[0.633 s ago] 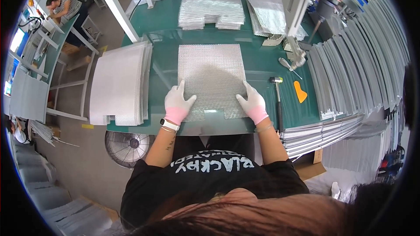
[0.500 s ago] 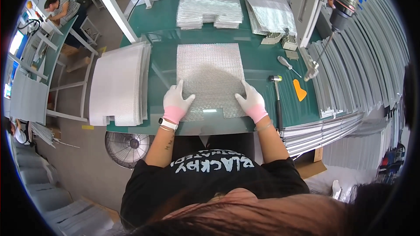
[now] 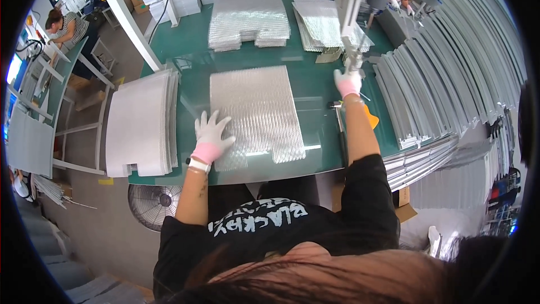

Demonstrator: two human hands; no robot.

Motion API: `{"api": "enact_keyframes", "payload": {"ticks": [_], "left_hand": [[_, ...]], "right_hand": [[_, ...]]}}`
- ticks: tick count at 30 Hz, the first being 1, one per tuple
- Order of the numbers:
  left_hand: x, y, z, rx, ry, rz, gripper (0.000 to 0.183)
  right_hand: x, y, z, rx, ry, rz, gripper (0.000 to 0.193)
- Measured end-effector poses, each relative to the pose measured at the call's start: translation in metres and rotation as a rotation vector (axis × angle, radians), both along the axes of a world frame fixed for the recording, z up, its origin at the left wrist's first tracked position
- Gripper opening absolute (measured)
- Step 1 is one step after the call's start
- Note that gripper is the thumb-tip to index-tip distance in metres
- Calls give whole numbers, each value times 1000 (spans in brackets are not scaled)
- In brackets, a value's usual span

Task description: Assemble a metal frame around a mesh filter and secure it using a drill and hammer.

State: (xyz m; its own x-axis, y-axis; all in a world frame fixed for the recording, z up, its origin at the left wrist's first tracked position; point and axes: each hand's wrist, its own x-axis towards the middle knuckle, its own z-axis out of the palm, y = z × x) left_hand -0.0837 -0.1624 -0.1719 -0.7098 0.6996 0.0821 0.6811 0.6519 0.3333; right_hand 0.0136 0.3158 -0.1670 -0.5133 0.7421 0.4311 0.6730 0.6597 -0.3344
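A silvery, ribbed sheet [image 3: 256, 112] with a notch in its near edge lies slightly turned on the table's glossy top. My left hand [image 3: 211, 139], in a white glove with a pink cuff, rests open at the sheet's left edge, fingers spread. Away to the right, my gloved right hand [image 3: 347, 83] reaches over the spot beside the metal end [image 3: 353, 61] of a hanging tool. Its fingertips are mostly hidden, so I cannot tell if it grips anything. A thin screwdriver shaft [image 3: 365, 96] shows just beside that hand.
A black-handled hammer [image 3: 341, 129] and an orange scraper [image 3: 370, 117] lie by my right forearm. Stacked sheets stand at the left [image 3: 140, 124] and at the back [image 3: 249, 19]. Grey panels [image 3: 439, 79] line the right side. A white post [image 3: 126, 19] rises at the table's back left.
My right hand has left the sheet and moved far right, toward the hanging tool. My left hand stays at the sheet's left side, its fingers more spread. The view has shifted and turned.
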Motion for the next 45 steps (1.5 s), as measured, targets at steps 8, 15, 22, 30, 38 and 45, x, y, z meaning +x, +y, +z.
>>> {"api": "enact_keyframes", "payload": {"ticks": [8, 15, 22, 30, 38, 45], "left_hand": [[93, -42, 54, 235, 363, 253, 56], [169, -107, -50, 501, -1475, 99, 35], [167, -54, -56, 965, -1650, 596, 36], [190, -58, -76, 1015, -1711, 365, 37], [197, -58, -81, 1165, -1795, 270, 37], [202, -50, -74, 891, -1617, 283, 39]], "right_hand": [[21, 46, 20, -452, -239, -362, 87], [42, 82, -13, -137, 175, -25, 35], [139, -213, 39, -559, 359, 845, 14], [218, -366, -97, -2254, 560, 446, 32], [212, -364, -89, -1901, 529, 460, 27], [203, -366, -76, -1730, 406, 509, 22]]}}
